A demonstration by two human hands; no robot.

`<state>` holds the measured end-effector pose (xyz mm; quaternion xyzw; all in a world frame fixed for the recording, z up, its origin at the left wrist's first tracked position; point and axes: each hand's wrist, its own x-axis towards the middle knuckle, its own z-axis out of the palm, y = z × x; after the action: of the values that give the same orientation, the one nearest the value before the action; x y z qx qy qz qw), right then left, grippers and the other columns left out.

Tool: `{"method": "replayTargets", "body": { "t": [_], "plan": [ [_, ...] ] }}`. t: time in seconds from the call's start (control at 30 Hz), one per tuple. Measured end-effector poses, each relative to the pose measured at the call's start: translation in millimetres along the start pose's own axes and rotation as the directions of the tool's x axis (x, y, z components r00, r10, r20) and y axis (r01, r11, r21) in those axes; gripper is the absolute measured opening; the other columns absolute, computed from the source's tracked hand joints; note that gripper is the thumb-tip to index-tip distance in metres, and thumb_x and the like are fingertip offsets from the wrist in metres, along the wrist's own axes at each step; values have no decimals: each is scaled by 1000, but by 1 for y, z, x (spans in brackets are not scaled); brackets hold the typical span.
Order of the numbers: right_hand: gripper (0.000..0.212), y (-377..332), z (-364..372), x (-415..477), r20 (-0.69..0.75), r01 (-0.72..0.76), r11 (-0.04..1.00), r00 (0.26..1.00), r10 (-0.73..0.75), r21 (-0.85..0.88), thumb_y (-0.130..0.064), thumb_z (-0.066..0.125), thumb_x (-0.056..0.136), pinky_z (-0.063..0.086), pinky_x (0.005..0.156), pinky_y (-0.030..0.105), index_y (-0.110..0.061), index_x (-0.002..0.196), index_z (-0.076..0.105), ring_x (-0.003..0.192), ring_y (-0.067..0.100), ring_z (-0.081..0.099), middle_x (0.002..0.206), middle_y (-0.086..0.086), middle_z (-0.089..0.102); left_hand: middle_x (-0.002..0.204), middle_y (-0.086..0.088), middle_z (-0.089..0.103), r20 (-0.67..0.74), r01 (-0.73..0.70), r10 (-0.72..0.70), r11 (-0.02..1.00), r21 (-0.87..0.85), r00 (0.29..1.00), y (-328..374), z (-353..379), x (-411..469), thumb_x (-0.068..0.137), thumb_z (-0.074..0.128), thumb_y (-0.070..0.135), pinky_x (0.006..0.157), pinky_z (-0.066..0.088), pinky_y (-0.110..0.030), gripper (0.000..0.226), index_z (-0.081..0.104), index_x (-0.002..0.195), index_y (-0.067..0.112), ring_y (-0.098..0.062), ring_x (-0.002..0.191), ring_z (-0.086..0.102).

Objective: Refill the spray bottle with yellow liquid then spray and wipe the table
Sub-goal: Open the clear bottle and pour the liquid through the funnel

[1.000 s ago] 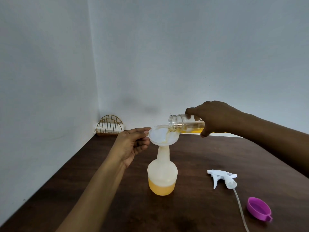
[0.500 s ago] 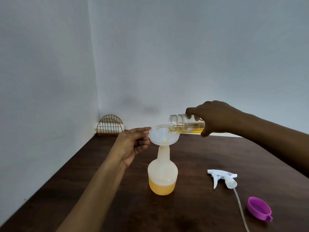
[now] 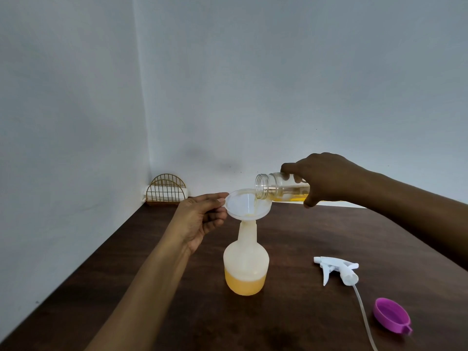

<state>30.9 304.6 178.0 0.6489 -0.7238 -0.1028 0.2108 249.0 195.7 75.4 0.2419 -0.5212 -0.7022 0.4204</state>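
A translucent white spray bottle (image 3: 245, 262) stands upright on the dark wooden table (image 3: 291, 312), its bottom third filled with yellow liquid. A white funnel (image 3: 247, 205) sits in its neck. My left hand (image 3: 200, 219) pinches the funnel's left rim. My right hand (image 3: 326, 178) grips a clear bottle (image 3: 274, 187) tipped on its side, mouth over the funnel, with a little yellow liquid left in it. A thin stream runs into the funnel. The white spray head (image 3: 338, 271) with its tube lies on the table to the right.
A purple cap (image 3: 391, 315) lies open side up at the near right, beside the spray head's tube. A gold wire holder (image 3: 167, 190) with white cloth or paper in it stands in the far left corner against the walls.
The yellow liquid in the spray bottle has risen slightly. Both hands and the tipped bottle stay almost in the same place.
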Motion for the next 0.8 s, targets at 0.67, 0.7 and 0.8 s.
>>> {"method": "replayTargets", "body": {
  "t": [0.67, 0.7, 0.8],
  "plan": [
    [67, -1, -1, 0, -8, 0, 1000, 1000, 0, -3, -34, 79, 67, 37, 65, 28, -32, 121, 40, 88, 15, 47, 110, -6, 59, 54, -3, 66, -9, 5, -5, 1000, 0, 1000, 1, 1, -1, 84, 62, 4, 44, 51, -16, 11, 72, 90, 7, -6, 45, 61],
    [67, -1, -1, 0, -6, 0, 1000, 1000, 0, -5, -34, 79, 67, 36, 65, 28, -32, 121, 40, 88, 16, 47, 110, -6, 59, 54, -3, 65, -9, 4, -4, 1000, 1, 1000, 1, 1, -1, 84, 62, 4, 44, 51, -16, 11, 72, 90, 7, -6, 45, 61],
    [66, -1, -1, 0, -3, 2, 1000, 1000, -2, 0, -34, 79, 67, 37, 65, 28, -32, 121, 40, 86, 15, 45, 110, -7, 59, 54, -3, 65, -8, -1, 1, 1000, 5, 1000, 1, 2, -1, 84, 62, 4, 44, 51, -16, 11, 72, 90, 6, -6, 45, 61]
  ]
}}
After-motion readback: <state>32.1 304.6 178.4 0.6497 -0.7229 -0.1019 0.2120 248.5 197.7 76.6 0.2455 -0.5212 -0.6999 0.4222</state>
